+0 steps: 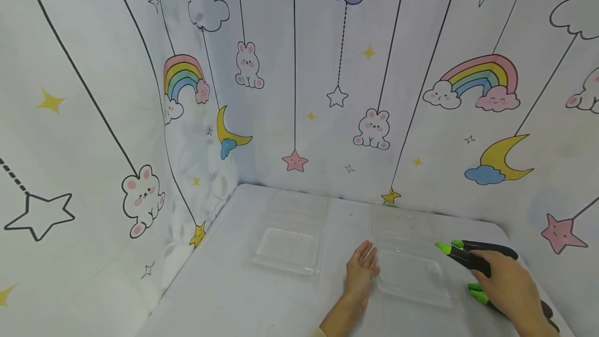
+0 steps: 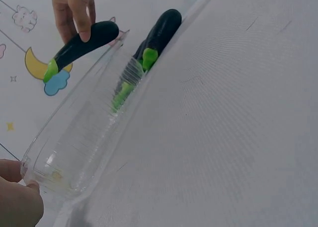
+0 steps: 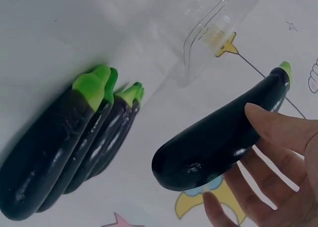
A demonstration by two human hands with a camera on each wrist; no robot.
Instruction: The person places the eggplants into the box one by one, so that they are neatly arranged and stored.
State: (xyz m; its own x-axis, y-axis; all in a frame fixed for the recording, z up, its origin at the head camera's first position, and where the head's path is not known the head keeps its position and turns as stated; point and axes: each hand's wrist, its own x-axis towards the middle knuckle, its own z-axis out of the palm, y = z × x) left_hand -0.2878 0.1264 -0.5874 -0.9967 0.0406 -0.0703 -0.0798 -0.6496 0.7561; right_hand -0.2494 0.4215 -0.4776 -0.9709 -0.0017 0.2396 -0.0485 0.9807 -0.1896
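Observation:
My right hand (image 1: 510, 282) holds a dark eggplant (image 3: 213, 137) with a green stem end, thumb on one side and fingers on the other. The eggplant is raised above the table, right of a clear plastic box (image 1: 414, 298). At that box's left side is my left hand (image 1: 360, 277); in the left wrist view its thumb and fingers pinch the rim. Several more eggplants (image 3: 47, 152) lie side by side on the table, beyond the box's right side. Part of this group is hidden behind my right hand in the head view.
A second clear plastic box (image 1: 287, 267) sits on the white table (image 1: 224, 285), left of my left hand. White curtains (image 1: 318, 134) printed with rabbits, stars and rainbows rise behind the table and along its left side.

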